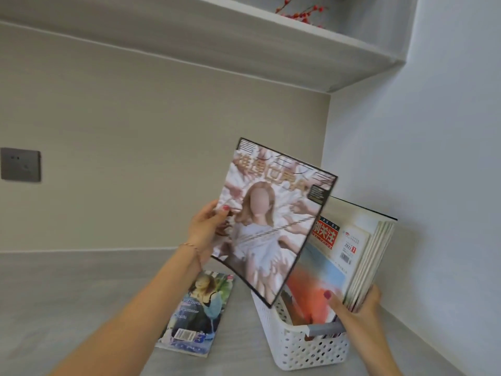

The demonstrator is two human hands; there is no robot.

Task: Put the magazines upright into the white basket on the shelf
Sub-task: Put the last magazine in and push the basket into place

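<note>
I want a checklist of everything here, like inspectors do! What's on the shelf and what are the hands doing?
Surface: grey shelf top, carrying the basket and one flat magazine.
Job's things: white basket holds several magazines, standing but leaning right; pale-cover magazine is in the air, tilted, its lower corner over the basket; loose magazine lies flat left of the basket.
Clutter: nothing seen.
Hands: left hand grips the pale-cover magazine's left edge; right hand holds the basket's magazines apart.
Cables: nothing seen.
Surroundings: wall socket, upper shelf with red berry twigs.
</note>
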